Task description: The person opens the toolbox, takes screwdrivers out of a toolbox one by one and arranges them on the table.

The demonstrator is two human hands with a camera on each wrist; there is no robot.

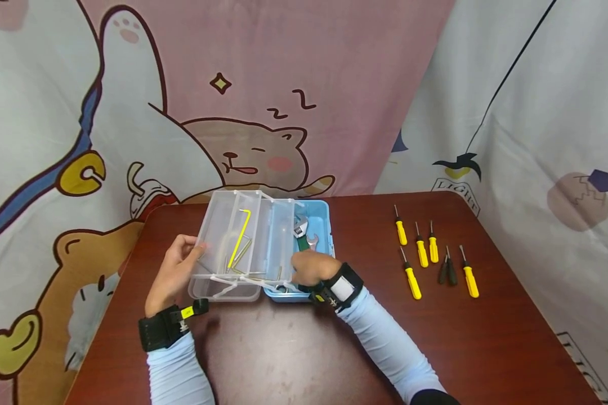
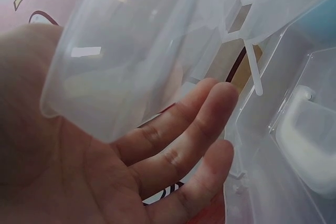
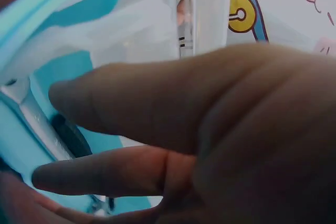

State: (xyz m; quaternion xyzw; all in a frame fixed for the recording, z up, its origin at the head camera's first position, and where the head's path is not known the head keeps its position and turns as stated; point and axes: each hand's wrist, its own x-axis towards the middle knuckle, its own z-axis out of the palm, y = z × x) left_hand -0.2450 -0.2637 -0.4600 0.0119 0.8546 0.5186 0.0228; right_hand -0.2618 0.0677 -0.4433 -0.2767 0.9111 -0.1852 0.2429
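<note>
A blue toolbox [image 1: 324,216] stands on the table with its clear lid folded open to the left. Its clear compartment tray [image 1: 218,216] is raised on white hinge arms and carries a yellow hex key [image 1: 240,236] and several metal ones. My left hand [image 1: 172,273] holds the tray's left edge between thumb and fingers. Inside the box's right part, my right hand [image 1: 314,267] reaches down, thumb and fingers apart. Near those fingers lie an adjustable wrench [image 1: 300,226] with a green handle and an open-end wrench [image 1: 312,242]. The right wrist view shows a metal wrench [image 3: 37,119] beyond the fingertips.
Several yellow-handled screwdrivers [image 1: 412,282] lie spread on the right side of the brown table [image 1: 284,349], with two dark-handled screwdrivers [image 1: 451,273] among them. A printed cloth [image 1: 334,101] hangs behind the table's far edge.
</note>
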